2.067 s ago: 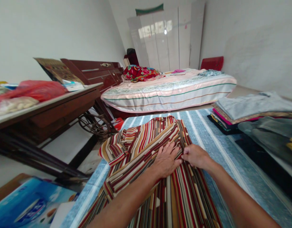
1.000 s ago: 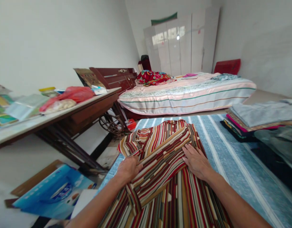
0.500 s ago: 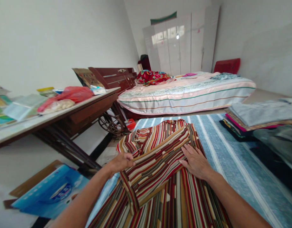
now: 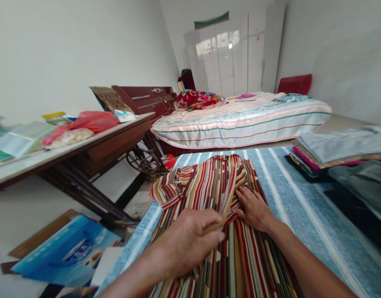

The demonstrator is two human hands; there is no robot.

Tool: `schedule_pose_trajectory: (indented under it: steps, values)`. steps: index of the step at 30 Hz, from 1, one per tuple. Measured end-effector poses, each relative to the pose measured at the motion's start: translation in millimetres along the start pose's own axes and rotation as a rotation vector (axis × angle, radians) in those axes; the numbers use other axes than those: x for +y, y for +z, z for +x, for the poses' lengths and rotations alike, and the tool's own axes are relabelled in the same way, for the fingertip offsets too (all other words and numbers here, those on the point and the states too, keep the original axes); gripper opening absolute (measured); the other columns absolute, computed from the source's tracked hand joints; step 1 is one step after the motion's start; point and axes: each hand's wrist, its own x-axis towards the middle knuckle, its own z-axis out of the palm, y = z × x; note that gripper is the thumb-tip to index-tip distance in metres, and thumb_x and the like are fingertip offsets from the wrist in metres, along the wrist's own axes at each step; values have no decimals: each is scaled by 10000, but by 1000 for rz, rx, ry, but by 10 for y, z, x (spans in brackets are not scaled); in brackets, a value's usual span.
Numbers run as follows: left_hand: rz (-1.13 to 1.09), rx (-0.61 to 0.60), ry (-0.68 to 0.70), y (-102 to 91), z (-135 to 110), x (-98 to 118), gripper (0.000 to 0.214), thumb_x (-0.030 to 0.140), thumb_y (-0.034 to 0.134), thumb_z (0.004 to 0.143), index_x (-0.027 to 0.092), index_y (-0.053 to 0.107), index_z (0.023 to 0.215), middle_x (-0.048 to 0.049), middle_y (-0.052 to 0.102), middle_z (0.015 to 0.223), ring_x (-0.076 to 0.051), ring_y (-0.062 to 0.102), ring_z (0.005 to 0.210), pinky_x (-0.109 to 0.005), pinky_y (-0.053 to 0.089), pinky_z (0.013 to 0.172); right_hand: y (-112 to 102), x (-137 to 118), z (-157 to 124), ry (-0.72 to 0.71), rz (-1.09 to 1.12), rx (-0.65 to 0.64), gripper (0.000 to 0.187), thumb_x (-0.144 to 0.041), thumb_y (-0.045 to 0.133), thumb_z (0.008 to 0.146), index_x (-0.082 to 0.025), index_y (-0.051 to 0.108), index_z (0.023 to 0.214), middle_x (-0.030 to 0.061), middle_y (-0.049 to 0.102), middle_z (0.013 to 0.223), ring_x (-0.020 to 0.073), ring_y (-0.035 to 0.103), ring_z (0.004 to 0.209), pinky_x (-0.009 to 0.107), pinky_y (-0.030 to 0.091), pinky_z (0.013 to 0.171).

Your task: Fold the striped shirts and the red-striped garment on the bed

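Observation:
A garment with red, tan, black and cream stripes (image 4: 205, 182) lies spread on a blue, white-striped sheet (image 4: 281, 178). One short sleeve points out to its left side. My left hand (image 4: 190, 236) is raised over the middle of the garment, pinching the edge of a striped fold between thumb and fingers. That fold stands up on edge, slightly blurred. On the garment's right side, my right hand (image 4: 254, 207) rests with fingers stretched out, pressing the cloth beside the fold. The lower part of the garment runs out of view at the bottom.
Folded clothes (image 4: 339, 147) are stacked at the right, with dark clothing (image 4: 364, 194) nearer me. A sewing-machine table (image 4: 116, 132) bearing a red plastic bag (image 4: 97, 122) stands at left, above a blue carton (image 4: 69, 252). Behind is a bed (image 4: 240, 120).
My left hand has moved right and nearer, bringing the pinched fold across toward my right hand. The garment's left front is now uncovered. My right hand stays in place.

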Motion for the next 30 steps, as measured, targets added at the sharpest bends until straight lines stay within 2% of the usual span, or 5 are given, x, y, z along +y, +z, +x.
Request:
schedule_pose_trajectory:
  steps: [5,14,18,21,30]
  values:
    - [96,-118,85,417,76,81,131,162,527,722,178,437,628,74,411,588,-67,394,547,-205,235,501,59,76,-11,-73,4,19,647,-352,455,836,-172,274,1431,145,288,1466,279,222,1355,479,170,1079]
    - [101,-29,102,940,169,-141,255,281,685,657,211,545,859,69,572,711,-98,516,604,-176,383,531,-53,170,74,-112,362,89,498,-242,417,840,-244,445,1338,69,443,1380,224,401,1253,441,276,1047]
    - [298,171,353,1275,125,-357,602,526,700,638,178,511,1091,-27,635,865,-183,595,751,-271,501,671,-70,233,127,-48,711,177,446,-206,394,814,-229,564,1226,31,540,1290,176,480,1189,351,325,1041]
    - [462,364,533,1480,25,-527,470,489,576,787,180,497,1131,-87,642,978,-210,620,848,-325,523,760,-61,269,127,113,782,212,461,-267,363,845,-183,522,1269,61,520,1314,194,446,1233,389,296,1065]
    - [723,499,549,1490,-390,-772,344,226,440,855,168,530,1182,-145,559,1260,-259,491,1198,-393,464,953,-52,231,80,143,713,226,566,-315,518,788,-213,421,1336,55,489,1344,194,473,1204,384,359,1018]
